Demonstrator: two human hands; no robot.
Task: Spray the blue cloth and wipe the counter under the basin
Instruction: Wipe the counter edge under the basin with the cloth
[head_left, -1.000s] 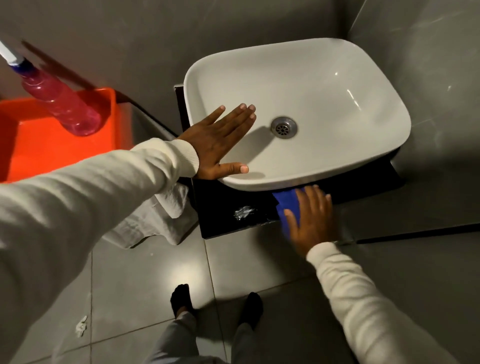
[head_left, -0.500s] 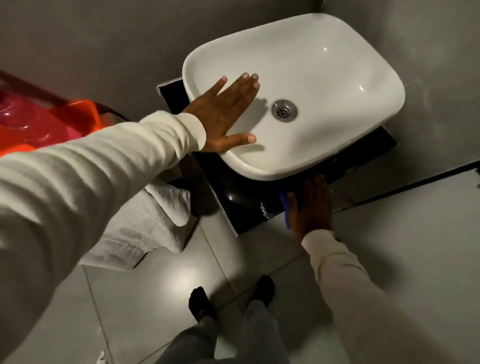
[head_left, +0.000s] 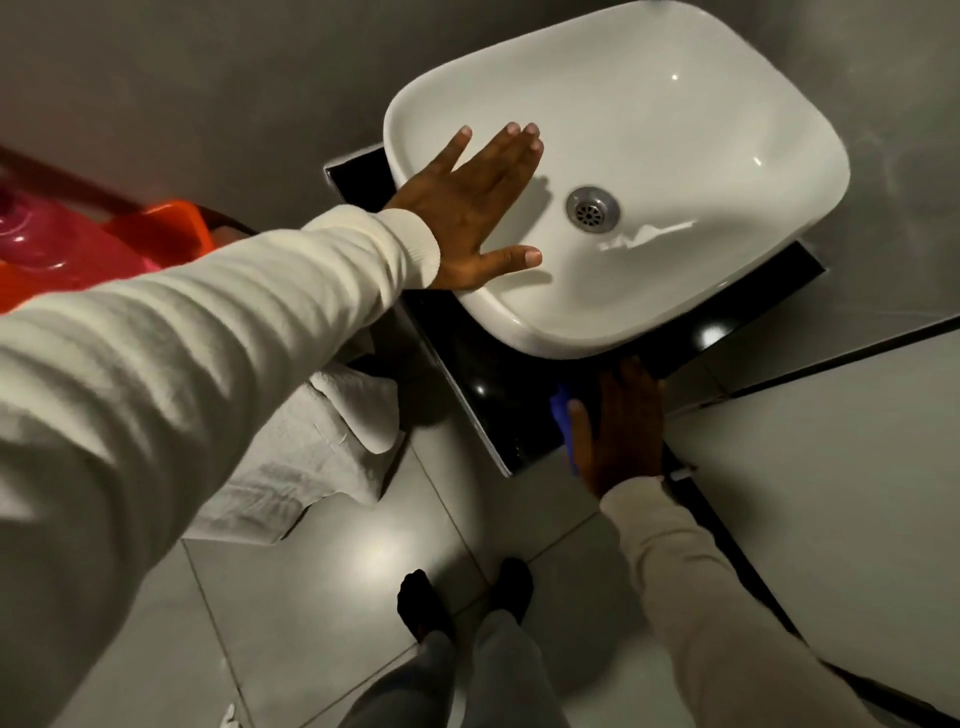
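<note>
You're bracing your flat, spread left hand (head_left: 470, 208) on the basin (head_left: 675, 130) while your flat right hand (head_left: 621, 431) is pressing the soft, limp cloth (head_left: 563, 415) onto the slick counter (head_left: 498, 395) beneath it; palm-down pressure suits it.

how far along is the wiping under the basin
The spraying looks done: neither hand holds a spray bottle. In hand: the right hand presses the blue cloth flat on the black counter at the basin's front edge, while the left hand rests open on the white basin rim. Left: the counter elsewhere around the basin; whether it's been wiped can't be told.
</note>
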